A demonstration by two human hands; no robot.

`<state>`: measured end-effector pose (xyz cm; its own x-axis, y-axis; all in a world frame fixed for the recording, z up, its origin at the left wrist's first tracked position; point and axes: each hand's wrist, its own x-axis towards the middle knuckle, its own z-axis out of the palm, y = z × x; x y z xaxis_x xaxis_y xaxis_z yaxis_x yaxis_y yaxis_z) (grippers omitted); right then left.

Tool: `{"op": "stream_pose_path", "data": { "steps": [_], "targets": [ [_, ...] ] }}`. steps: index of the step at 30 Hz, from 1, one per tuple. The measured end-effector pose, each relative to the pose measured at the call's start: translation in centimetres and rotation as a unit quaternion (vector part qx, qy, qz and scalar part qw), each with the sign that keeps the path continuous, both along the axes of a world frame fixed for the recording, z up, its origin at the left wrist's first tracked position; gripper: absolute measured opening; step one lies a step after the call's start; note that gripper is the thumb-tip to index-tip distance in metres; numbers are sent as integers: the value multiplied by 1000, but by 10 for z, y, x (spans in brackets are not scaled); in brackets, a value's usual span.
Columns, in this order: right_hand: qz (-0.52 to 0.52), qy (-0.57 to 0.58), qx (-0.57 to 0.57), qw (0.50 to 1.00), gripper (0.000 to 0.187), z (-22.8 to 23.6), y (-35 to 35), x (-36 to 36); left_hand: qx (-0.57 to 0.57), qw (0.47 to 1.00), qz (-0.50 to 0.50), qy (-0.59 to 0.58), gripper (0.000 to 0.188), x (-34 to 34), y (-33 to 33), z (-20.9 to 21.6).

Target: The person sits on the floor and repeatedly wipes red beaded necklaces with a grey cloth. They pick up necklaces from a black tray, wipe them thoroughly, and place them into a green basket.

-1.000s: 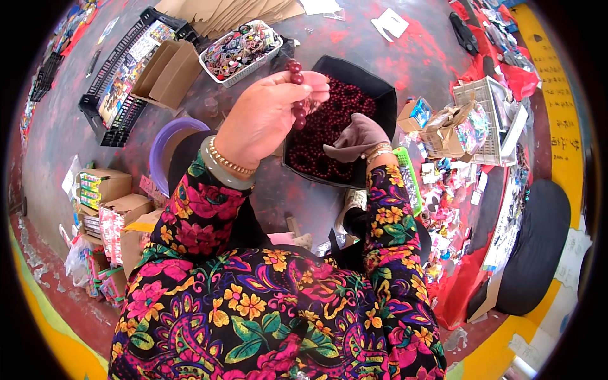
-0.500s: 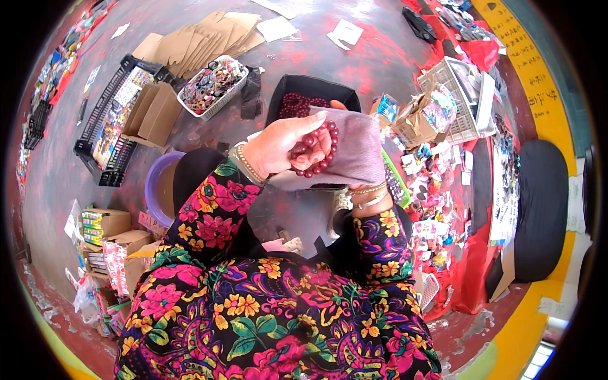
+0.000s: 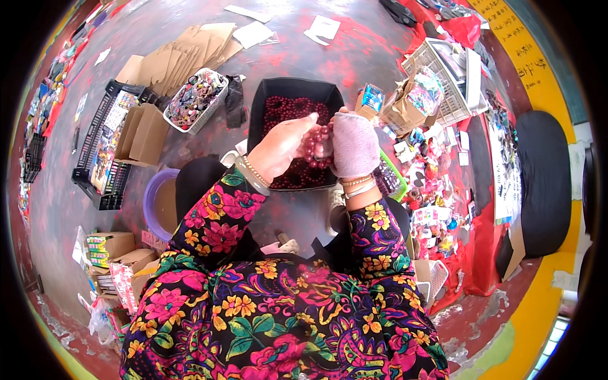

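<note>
Over a black box heaped with dark red bead bracelets, my two hands are close together. Between them is a dark red bead bracelet, its larger beads shiny. My left hand is closed on the bracelet's left side, with the fingers partly hidden behind the hand. A mauve cloth wraps around my right hand, covering most of it. The cloth is gathered in that hand and meets the beads; most of its fingers cannot be seen.
A white basket of small trinkets lies ahead on the left, beside flattened cardboard. Left of me are a black crate and a purple basin. On the right, small packaged goods spread over red cloth near a pale crate.
The mauve cloth was spread wide under the bracelet; now it is bunched around my right hand. My right hand has turned up beside the beads, and more of the box shows.
</note>
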<state>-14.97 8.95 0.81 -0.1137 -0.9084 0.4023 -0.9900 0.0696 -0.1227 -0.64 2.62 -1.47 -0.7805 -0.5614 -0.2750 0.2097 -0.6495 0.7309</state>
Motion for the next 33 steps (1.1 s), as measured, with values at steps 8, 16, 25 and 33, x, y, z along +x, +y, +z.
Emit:
{"op": "stream_pose_path", "data": {
  "steps": [8, 16, 25, 33],
  "targets": [
    [53, -111, 6, 992, 16, 8, 0, -17, -25, 992, -16, 121, 24, 9, -8, -8],
    [141, -175, 25, 974, 13, 6, 4, -6, -57, 996, -21, 62, 19, 8, -5, -1],
    [160, -39, 55, 985, 29, 10, 2, -4, -89, 993, 47, -60, 8, 4, -5, -4],
    [127, -129, 20, 983, 60, 8, 6, -13, -48, 997, 26, 47, 8, 4, 0, 2]
  ]
}}
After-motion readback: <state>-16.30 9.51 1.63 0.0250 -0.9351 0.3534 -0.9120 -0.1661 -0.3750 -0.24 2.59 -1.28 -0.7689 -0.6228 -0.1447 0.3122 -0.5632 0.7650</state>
